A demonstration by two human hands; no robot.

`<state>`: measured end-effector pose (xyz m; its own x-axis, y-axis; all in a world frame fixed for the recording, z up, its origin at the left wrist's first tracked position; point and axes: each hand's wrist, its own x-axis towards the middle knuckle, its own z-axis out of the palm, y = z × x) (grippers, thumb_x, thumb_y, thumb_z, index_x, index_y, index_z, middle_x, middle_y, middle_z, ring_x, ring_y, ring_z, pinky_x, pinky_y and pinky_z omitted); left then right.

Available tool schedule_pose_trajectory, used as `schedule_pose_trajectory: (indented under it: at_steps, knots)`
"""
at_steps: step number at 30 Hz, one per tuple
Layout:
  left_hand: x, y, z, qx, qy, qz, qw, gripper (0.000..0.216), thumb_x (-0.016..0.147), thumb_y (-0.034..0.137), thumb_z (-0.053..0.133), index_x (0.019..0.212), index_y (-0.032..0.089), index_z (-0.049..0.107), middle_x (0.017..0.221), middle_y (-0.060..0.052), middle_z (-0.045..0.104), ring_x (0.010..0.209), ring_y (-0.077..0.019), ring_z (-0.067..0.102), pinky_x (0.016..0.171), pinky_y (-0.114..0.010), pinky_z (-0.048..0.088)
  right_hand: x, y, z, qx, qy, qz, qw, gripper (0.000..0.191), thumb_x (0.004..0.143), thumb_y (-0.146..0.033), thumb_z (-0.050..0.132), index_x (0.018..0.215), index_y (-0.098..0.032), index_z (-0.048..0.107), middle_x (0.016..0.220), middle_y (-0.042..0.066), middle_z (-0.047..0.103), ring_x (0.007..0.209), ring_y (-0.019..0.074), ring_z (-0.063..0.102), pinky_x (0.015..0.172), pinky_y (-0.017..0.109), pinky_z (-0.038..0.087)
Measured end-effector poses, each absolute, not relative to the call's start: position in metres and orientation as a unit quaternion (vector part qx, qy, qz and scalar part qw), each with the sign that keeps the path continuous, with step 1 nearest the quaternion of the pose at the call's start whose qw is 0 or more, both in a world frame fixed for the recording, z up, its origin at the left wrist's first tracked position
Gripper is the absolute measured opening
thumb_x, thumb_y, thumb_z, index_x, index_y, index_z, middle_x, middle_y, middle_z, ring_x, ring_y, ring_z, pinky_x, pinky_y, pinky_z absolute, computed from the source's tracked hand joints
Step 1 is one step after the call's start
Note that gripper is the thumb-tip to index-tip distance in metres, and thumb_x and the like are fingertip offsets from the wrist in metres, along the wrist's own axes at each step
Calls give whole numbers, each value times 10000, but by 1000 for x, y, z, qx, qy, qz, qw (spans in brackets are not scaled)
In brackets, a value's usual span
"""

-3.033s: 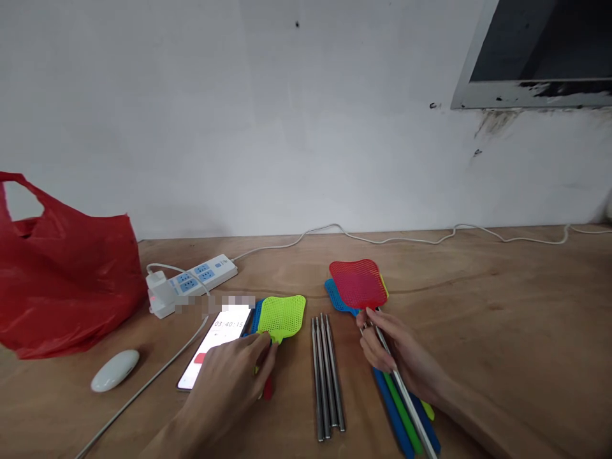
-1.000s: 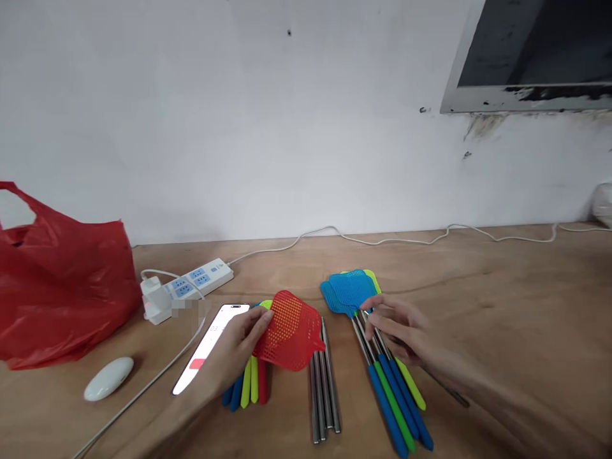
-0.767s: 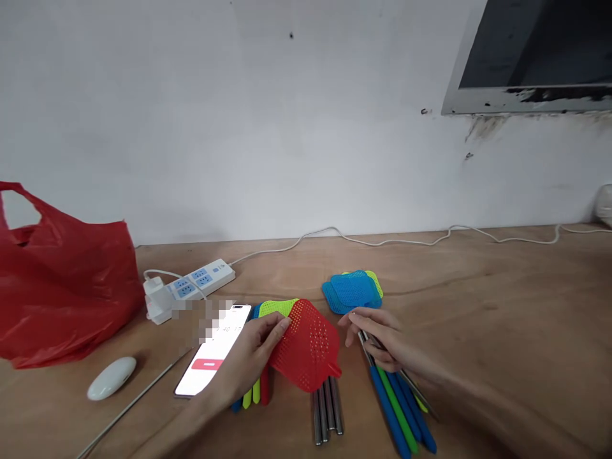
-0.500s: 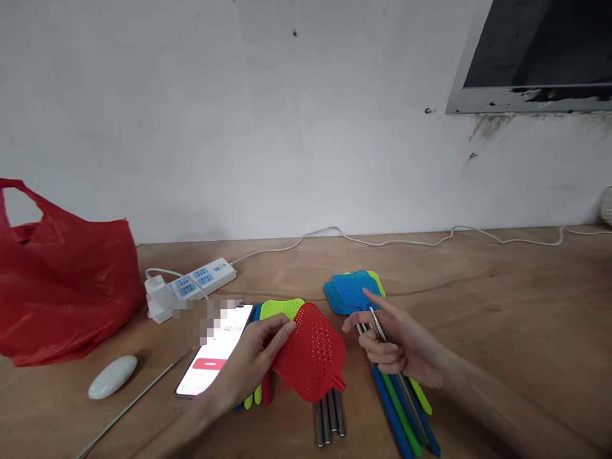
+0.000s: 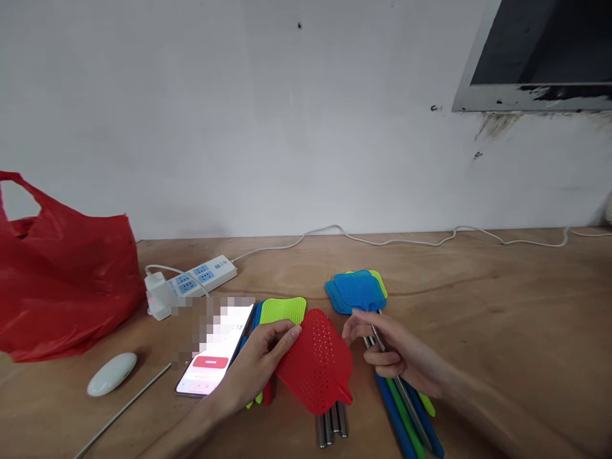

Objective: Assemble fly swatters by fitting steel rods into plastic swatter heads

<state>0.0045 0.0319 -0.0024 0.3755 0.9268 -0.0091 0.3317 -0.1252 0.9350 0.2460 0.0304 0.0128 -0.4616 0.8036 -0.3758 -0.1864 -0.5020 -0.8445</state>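
My left hand (image 5: 261, 366) grips the edge of a loose red swatter head (image 5: 315, 363), held tilted over a row of bare metal rods (image 5: 332, 428). Under that hand lies a pile of loose heads, a yellow-green head (image 5: 283, 310) on top. My right hand (image 5: 399, 354) is closed on a thin metal rod (image 5: 406, 398), its tip pointing toward the red head. Below it lie assembled swatters with blue heads (image 5: 356, 290) and blue and green handles (image 5: 399, 424).
A lit phone (image 5: 213, 360) lies left of my left hand. A white power strip (image 5: 191, 284), a white mouse (image 5: 111, 373) and a red plastic bag (image 5: 62, 274) sit further left. A white cable (image 5: 382, 240) runs along the wall. The wooden table (image 5: 516, 299) stretches right.
Three seconds ago the red head sat on its rod in my right hand. It has come off; my left hand now holds it, and my right hand has brought the bare rod toward it.
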Motion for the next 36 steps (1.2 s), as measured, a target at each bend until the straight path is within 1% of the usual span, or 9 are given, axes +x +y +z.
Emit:
schedule_pose_trajectory:
  at_steps: [3,5,9,12,15,17,23,28,36]
  knots:
    - [3,33,-5,678,464,312,478,425,953,521,454,700,192,544,658,33,487,602,-134,457,560,-240,375,245,27,15,-401,-416,771,268,274,878,-417,632,866,-160,727,951,48,679,421,4,129,382,201,23]
    - [0,35,-6,676,473,335,456,377,961,508,451,811,192,592,719,12,555,663,-156,535,598,-247,426,246,27,14,-397,-415,776,261,258,877,-394,631,875,-163,747,972,59,683,422,6,134,381,204,28]
    - [-8,35,-5,689,519,408,300,364,956,465,492,1232,235,549,1030,-54,642,818,-197,619,664,-289,515,250,32,8,-393,-391,770,315,243,885,-374,609,942,-186,752,1168,101,671,444,24,115,378,214,54]
    - [-10,30,-3,760,482,375,221,419,938,408,572,1335,284,520,1265,-89,617,975,-231,640,786,-354,556,252,34,5,-368,-373,787,326,249,896,-376,583,954,-192,739,1275,120,642,453,36,108,376,212,76]
    - [-10,28,-9,835,406,313,201,400,916,379,643,1308,315,598,1366,-81,598,1183,-273,599,986,-444,512,251,33,5,-350,-361,804,317,247,898,-374,577,940,-188,734,1285,124,639,447,28,117,376,197,83]
    - [-10,29,-16,847,385,312,193,346,937,380,625,1278,323,640,1367,-63,617,1225,-266,593,1038,-459,488,249,32,5,-336,-359,813,312,245,908,-358,566,931,-181,733,1274,130,643,441,19,127,377,184,84]
    - [-19,44,-24,821,410,374,132,299,996,396,510,1197,296,707,1236,-50,716,1125,-252,677,972,-438,550,249,35,4,-345,-332,808,344,258,931,-360,543,962,-163,707,1111,142,696,419,15,129,356,167,91]
    - [-26,53,-23,827,446,323,114,302,982,390,510,1150,258,724,1218,-63,722,1109,-268,677,965,-443,541,254,42,-8,-358,-303,787,401,219,867,-348,650,833,-133,679,725,-1,588,396,-4,133,336,138,105]
    - [-29,52,-23,851,476,216,48,233,899,366,598,1058,239,713,1207,-64,711,1113,-320,595,993,-521,446,255,42,-16,-367,-322,786,381,180,856,-300,660,825,-123,670,660,-33,546,376,-17,138,338,137,111]
